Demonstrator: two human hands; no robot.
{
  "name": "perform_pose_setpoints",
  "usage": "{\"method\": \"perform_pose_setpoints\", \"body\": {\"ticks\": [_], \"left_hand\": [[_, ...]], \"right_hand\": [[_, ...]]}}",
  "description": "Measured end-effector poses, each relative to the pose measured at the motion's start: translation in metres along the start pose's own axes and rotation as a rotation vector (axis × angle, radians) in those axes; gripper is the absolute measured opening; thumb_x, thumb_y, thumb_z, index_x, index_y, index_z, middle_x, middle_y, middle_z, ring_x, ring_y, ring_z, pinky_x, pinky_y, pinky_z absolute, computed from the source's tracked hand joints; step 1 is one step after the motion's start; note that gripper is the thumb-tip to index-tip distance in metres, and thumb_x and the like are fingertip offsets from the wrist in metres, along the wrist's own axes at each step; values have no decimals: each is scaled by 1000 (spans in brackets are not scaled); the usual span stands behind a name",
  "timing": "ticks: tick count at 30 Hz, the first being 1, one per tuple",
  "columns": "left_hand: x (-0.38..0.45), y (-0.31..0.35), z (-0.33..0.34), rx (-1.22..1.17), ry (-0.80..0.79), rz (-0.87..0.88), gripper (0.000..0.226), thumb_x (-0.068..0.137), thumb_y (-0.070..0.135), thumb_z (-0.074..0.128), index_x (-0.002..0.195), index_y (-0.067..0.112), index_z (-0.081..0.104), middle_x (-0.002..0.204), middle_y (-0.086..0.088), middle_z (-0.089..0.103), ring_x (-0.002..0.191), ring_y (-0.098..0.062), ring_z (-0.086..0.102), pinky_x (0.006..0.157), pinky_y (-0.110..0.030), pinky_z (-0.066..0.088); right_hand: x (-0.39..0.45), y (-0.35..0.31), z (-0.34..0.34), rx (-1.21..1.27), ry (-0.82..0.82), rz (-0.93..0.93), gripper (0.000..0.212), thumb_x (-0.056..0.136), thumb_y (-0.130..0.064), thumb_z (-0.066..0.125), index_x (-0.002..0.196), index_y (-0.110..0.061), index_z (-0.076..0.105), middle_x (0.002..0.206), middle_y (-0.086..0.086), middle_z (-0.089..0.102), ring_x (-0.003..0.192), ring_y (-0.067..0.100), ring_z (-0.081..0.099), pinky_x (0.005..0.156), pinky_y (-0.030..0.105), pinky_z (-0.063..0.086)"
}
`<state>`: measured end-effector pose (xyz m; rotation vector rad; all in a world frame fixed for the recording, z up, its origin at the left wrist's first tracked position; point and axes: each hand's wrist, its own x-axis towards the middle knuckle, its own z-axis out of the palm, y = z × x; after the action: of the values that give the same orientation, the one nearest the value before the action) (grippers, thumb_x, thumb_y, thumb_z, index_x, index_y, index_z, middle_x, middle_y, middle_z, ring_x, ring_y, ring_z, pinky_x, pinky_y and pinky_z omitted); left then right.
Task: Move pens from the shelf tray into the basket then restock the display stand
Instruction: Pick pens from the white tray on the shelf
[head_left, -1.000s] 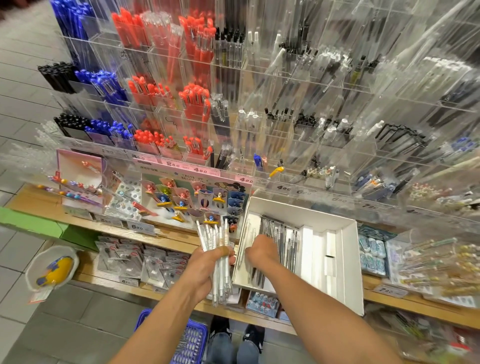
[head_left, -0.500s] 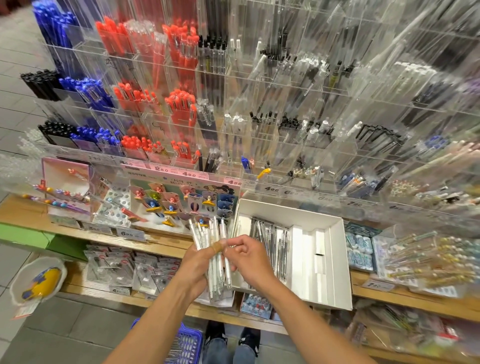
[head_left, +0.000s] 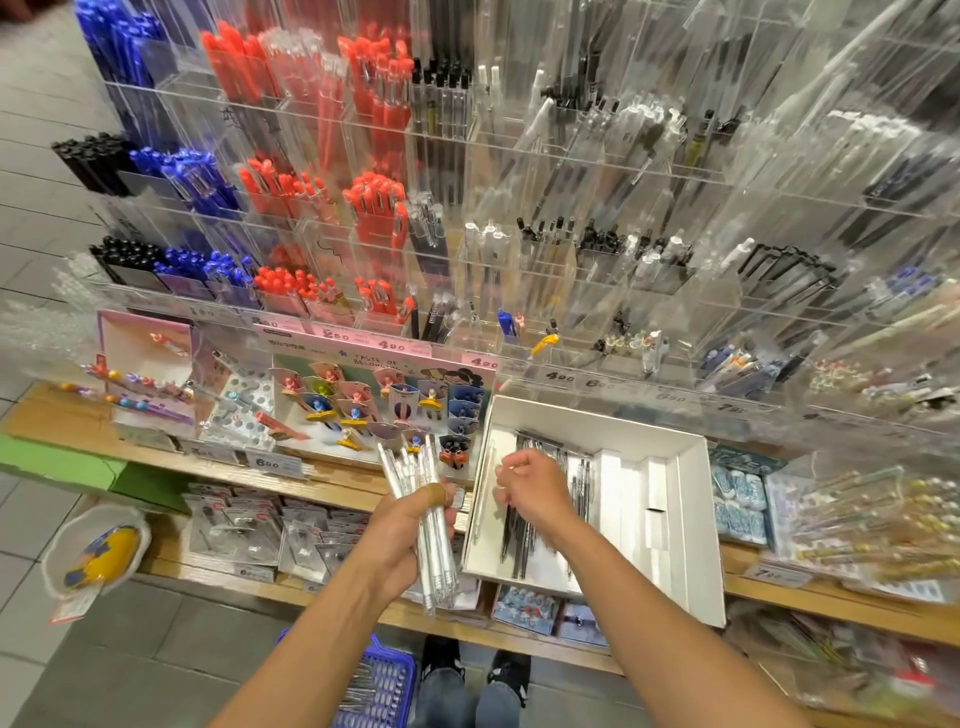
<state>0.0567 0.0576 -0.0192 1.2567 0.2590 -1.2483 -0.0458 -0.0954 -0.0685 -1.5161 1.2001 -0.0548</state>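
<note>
Left hand (head_left: 402, 535): wrapped round a thick bundle of clear pens (head_left: 423, 514), held upright just left of the tray (head_left: 691, 519), tips down over the shelf edge.
Right hand (head_left: 535, 491): hovers above the tray's near-left corner, fingers curled inward. Whether they pinch anything I cannot tell; nothing shows between them.
Change: a second ago the right hand was down among the tray pens (head_left: 522, 540); half a second ago it met the bundle at the left hand; now it has drawn back over the tray. Reads as one more pick handed across.
Tray: white box on the wooden shelf, below the acrylic stand (head_left: 519, 208). A loose row of dark and clear pens remains in its left section; right sections show white dividers only.
Basket (head_left: 384, 686): blue, on the floor by the feet, below the left forearm. Some pens already lie inside.
Task standing: tray partly emptied, bundle not yet dropped. Judged mid first stage; restocking not begun.
Next, likely: another reach into the tray, or lowering the bundle to the basket.
Risk: the bundle looks full; slick barrels could slip from the grip.
</note>
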Motion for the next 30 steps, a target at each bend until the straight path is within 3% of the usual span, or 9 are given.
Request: {"method": "perform_pose_setpoints", "body": {"ticks": [2,3,11,17,22,26,30], "left_hand": [[1,1,-4,-9,7,-25,19,82,0,68,100,2,64,70,-8,63,63,-19,59,54,-28,52],[1,2,-6,-9,10,-34,19,83,0,68,101,2,64,71,-9,62,63,-19,58,55,-29,51],[5,7,-16,-1,32,-44,24,85,2,67,107,-1,60,76,-13,59,63,-22,56,67,-37,48],[10,7,-22,-3,63,-41,34,83,0,69,116,-6,59,77,-14,60,64,-22,57,69,-39,49],[13,8,-29,20,86,-38,39,82,2,71,118,-7,60,78,-13,62,66,-21,60,65,-35,50],[11,7,-33,17,87,-31,41,82,1,72,120,-8,59,77,-13,63,67,-21,61,63,-34,51],[4,4,-39,-17,73,-27,42,82,2,72,120,-9,59,80,-13,63,69,-21,61,64,-33,54]], "right_hand": [[19,7,7,-231,34,15,23,93,-22,63,114,-16,58,113,-1,61,99,16,62,88,28,50],[26,9,12,-318,15,4,28,92,-22,63,118,-15,56,116,0,60,102,17,59,87,26,47],[34,8,34,-719,55,-191,33,88,-9,60,116,-12,45,108,5,54,82,20,53,66,33,44],[32,10,35,-910,71,-210,55,76,5,67,125,-5,45,118,11,46,91,27,60,66,29,42],[30,14,34,-935,80,-209,46,80,8,62,123,-2,48,111,12,54,87,27,62,65,29,44],[31,12,20,-757,38,-171,17,97,-14,46,110,-5,51,95,8,61,75,20,56,64,31,43],[18,16,3,-474,-44,-165,22,104,-29,38,103,-15,55,85,-1,60,70,12,56,68,31,49]]}}
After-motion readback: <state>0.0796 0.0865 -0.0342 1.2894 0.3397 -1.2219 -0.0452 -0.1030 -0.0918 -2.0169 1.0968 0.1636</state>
